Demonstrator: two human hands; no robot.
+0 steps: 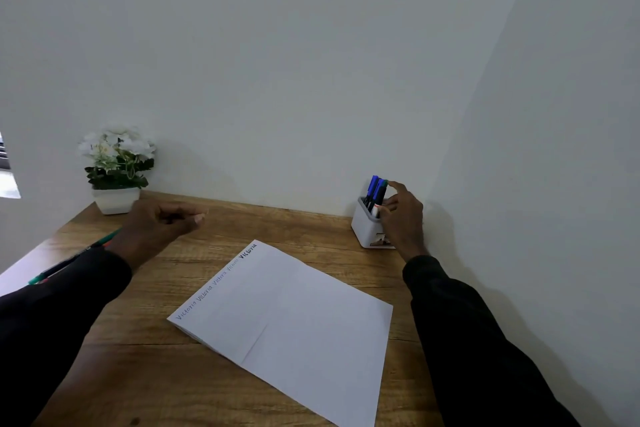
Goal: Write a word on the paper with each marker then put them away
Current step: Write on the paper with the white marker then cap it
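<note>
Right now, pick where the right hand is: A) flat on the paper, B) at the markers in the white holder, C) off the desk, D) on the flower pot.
B: the right hand touches the markers standing in the white holder, its fingertips on a marker's cap.

The paper (287, 319) carries one handwritten word repeated in a row along its edge toward ten o'clock: "Victoria". The copy at the twelve o'clock end is dark and plain; the others are pale, one too faint to read surely. A mark low on the holder (363, 230) is unreadable.
</note>
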